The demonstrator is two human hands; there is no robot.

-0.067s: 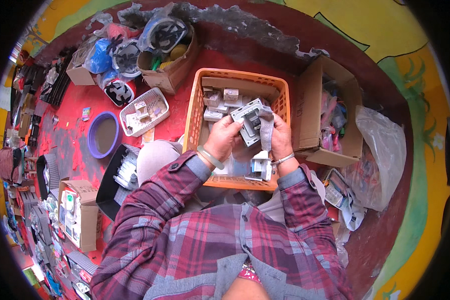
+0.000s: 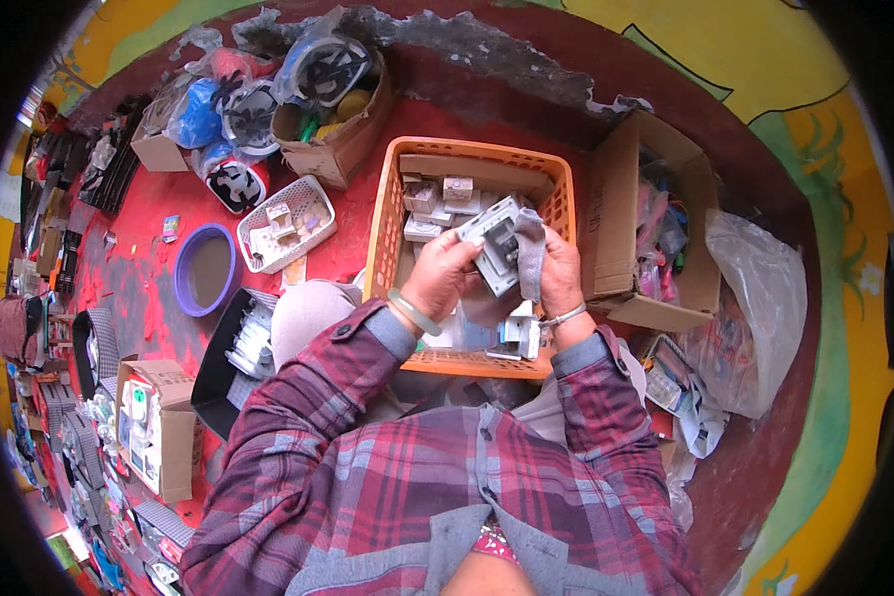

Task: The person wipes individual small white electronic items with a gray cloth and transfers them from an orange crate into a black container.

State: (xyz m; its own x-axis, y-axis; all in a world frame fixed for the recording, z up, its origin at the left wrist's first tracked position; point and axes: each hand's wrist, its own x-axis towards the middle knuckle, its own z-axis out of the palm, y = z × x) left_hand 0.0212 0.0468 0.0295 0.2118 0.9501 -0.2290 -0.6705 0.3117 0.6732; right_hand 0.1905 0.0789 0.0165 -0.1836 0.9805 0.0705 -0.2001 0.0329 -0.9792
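Observation:
Above the orange basket [image 2: 378,248], my left hand [image 2: 441,272] grips a rectangular grey-white electrical socket plate [image 2: 487,232] by its left edge, tilted, with its dark middle part showing. My right hand [image 2: 560,273] is closed on a grey cloth [image 2: 530,248], which is draped over the plate's right side and hangs down below it. The right fingertips are partly hidden behind the cloth. Inside the basket, several white switch boxes [image 2: 457,189] lie at the far left, and a white socket piece [image 2: 520,330] rests near the front edge.
To the right stands a cardboard box [image 2: 611,228] of bagged items, with a clear plastic bag [image 2: 765,308] beside it. On the left are a white basket [image 2: 313,241], a purple basin [image 2: 183,266], a black bin [image 2: 212,372] and a box with helmets [image 2: 338,149].
The socket plate and the cloth have shifted very slightly in my hands. Both hands keep their hold, and everything around stays put.

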